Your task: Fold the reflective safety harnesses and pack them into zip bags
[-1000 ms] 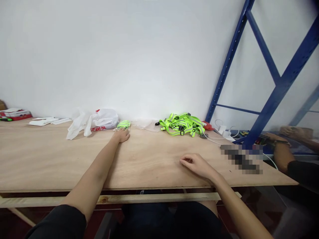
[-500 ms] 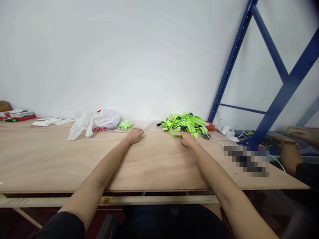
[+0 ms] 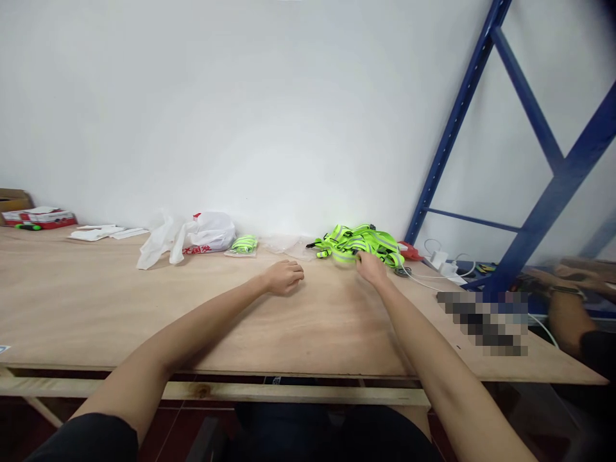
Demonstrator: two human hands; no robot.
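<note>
The right hand (image 3: pixel 370 267) reached to the far side of the plywood table (image 3: pixel 96 308) and met the near edge of a heap of neon-yellow reflective straps (image 3: pixel 359 243), which lay against the white wall (image 3: pixel 240 109) just left of the blue rack upright (image 3: pixel 457 115). Its fingers curled into the heap's lower edge, though whether they had closed on a strap could not be told from this angle. The left hand (image 3: pixel 285 277) rested on the bare board, well left of the heap, its fingers loosely curled under and holding nothing.

Behind the left hand, near the wall, lay a small packed bundle of the same neon strap (image 3: pixel 244 244), and just beside it to the right some clear plastic wrap (image 3: pixel 285 243). Further left sat a white plastic bag with red print (image 3: pixel 205 232), then flat white papers (image 3: pixel 99 232) and a red-and-white box (image 3: pixel 38 217) at the far end. Right of the heap, white chargers and cables (image 3: pixel 440 261) trailed over the table edge. At the right margin, another person's forearm with a wristwatch (image 3: pixel 561 298) showed, blurred
</note>
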